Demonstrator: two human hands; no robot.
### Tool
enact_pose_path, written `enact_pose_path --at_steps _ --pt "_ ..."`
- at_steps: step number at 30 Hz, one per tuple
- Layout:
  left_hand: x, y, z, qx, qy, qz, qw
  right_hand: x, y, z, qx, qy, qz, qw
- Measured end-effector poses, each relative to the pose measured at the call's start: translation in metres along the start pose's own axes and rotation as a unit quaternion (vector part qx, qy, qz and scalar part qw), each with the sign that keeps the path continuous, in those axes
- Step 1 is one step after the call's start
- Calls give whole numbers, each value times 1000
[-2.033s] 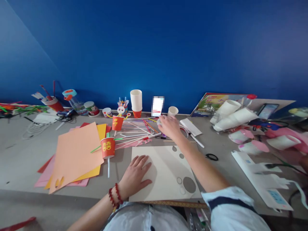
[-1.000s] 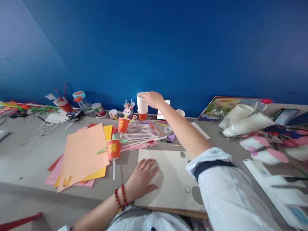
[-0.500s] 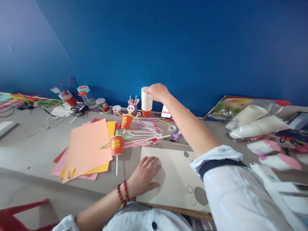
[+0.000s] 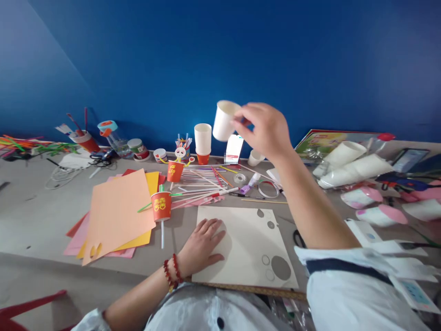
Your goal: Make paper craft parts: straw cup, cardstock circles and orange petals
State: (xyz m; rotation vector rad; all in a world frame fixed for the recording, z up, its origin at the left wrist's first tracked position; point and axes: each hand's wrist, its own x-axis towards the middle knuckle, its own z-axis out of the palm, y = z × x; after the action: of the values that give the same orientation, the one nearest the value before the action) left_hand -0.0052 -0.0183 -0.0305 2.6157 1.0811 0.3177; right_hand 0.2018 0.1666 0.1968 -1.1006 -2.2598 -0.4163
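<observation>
A white paper cup [image 4: 224,121] hangs in the air, its rim pinched by my right hand [image 4: 265,126]. To its left stands a stack of white paper cups [image 4: 202,138] resting on a red base. Flat on a white sheet of paper [image 4: 241,248] lies my left hand [image 4: 205,243], fingers spread and holding nothing. That sheet has grey cut-out holes and small drawn circles on its right side. Left of it are a red paper cup [image 4: 161,206] with yellow characters and straws, and another red cup [image 4: 175,171] topped with a rabbit face.
Coloured paper sheets [image 4: 119,216] lie fanned out on the left. Straws and sticks [image 4: 203,181], a tape roll [image 4: 239,178] and a phone [image 4: 234,147] are at the back. Bagged white cups [image 4: 354,172] lie at the right. Black scissors handles [image 4: 298,239] show beside my right forearm.
My right hand has lifted a white cup off the stack and moved it right and slightly up. My left hand still rests on the paper. The view has shifted a little.
</observation>
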Motion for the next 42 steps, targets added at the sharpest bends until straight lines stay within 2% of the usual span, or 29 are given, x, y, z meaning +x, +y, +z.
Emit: enact_pose_path --at_steps 3,6,8,10,12,17,19,21,23,25,27,29,31,33,35,37,40,42 --pt "0 -1 0 1 4 5 1000 -87 -11 -7 56 -60 28 996" --pt "-1 -1 2 9 5 3 1000 -171 -22 6 93 -111 53 988" --pt "0 -2 2 18 -2 4 1000 -212 -28 16 123 -152 68 978" --pt "1 -2 1 25 -10 6 1000 -238 -33 23 124 -147 103 976" --pt "2 -2 1 28 -12 8 999 -250 -36 27 125 -145 116 975" --pt "2 -2 0 26 -7 9 1000 -256 -34 29 123 -135 99 978" --pt "1 -2 -1 27 -10 11 1000 -248 -28 23 125 -106 93 982" --pt "1 -2 -2 29 -18 14 999 -227 -19 15 120 -42 98 987" --pt "3 -1 -3 31 -25 13 999 -190 -8 9 125 48 89 987" --pt "4 -1 -4 31 -27 10 999 -136 2 13 138 112 78 981" --pt "5 -1 -3 31 -27 7 999 -74 11 29 144 150 74 975" --pt "6 -1 -3 30 -29 8 999 -15 16 55 130 150 67 978" --pt "6 -2 -3 26 -32 11 999 33 18 83 103 120 57 986" --pt "6 -2 -4 21 -35 13 999 63 17 109 74 63 42 994" --pt "5 -3 -5 14 -38 14 999 77 16 127 59 -11 28 998" --pt "5 -4 -6 9 -40 17 999 77 16 136 72 -56 -1 996" --pt "5 -5 -6 10 -37 16 999 62 31 131 129 -47 -21 990" --pt "5 -7 -4 10 -34 16 999 42 53 120 142 -33 11 989"
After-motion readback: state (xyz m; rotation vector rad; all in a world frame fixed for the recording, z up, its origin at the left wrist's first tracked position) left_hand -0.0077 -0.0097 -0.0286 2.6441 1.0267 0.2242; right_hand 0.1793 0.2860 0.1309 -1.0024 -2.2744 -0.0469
